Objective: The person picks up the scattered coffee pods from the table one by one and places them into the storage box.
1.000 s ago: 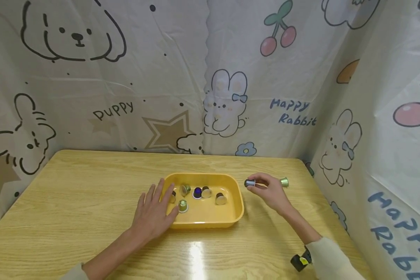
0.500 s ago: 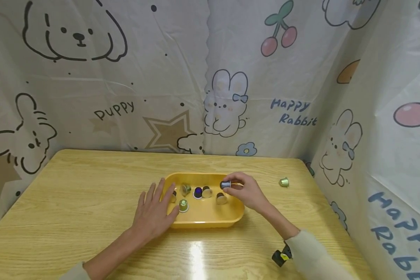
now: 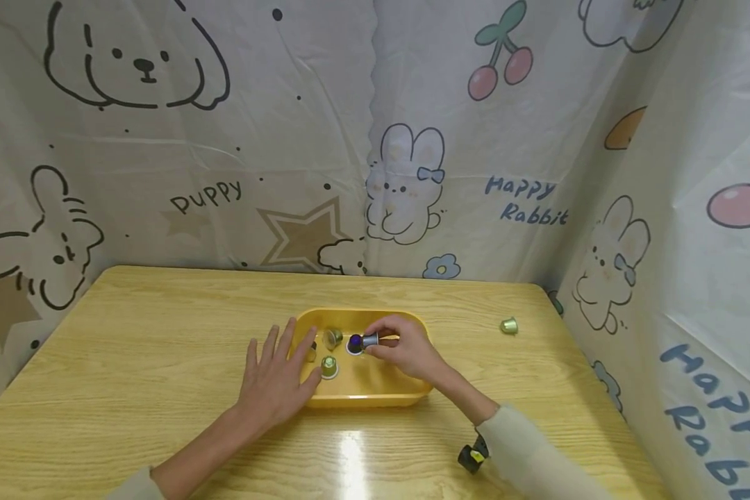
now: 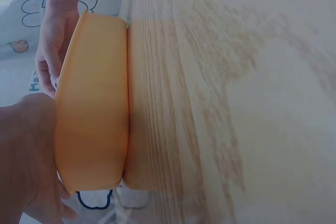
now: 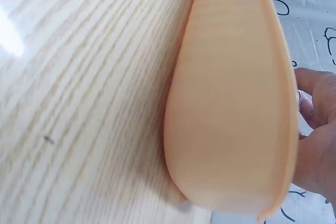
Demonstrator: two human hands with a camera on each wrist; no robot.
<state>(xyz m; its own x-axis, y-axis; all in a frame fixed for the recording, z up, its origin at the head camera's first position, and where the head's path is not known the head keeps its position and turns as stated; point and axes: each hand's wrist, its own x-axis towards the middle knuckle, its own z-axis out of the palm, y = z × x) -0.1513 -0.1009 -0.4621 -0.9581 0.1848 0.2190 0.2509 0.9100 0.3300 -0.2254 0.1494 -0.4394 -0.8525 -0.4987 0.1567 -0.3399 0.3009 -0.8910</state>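
Observation:
In the head view my right hand (image 3: 409,353) pinches a grey-blue coffee capsule (image 3: 370,340) between thumb and fingertips, over the inside of a yellow tray (image 3: 375,401). Right beside its dark end sits a purple coffee capsule (image 3: 355,344). My left hand (image 3: 271,385) lies with spread fingers over the tray's left rim. Near its thumb stands a green capsule (image 3: 329,367), and another green capsule (image 3: 333,339) lies on its side behind. A further capsule (image 3: 313,351) is partly covered by the left fingers. The right hand hides part of the tray floor.
One light green capsule (image 3: 509,326) stands on the wooden table (image 3: 162,333), right of the tray. A printed curtain (image 3: 300,139) hangs behind the table and along its right side. Both wrist views mostly show the tray's outer wall (image 5: 231,93).
My right hand has carried the grey-blue capsule leftward from beside the tray to over its middle, now covering the capsules on the right. The left hand keeps its place.

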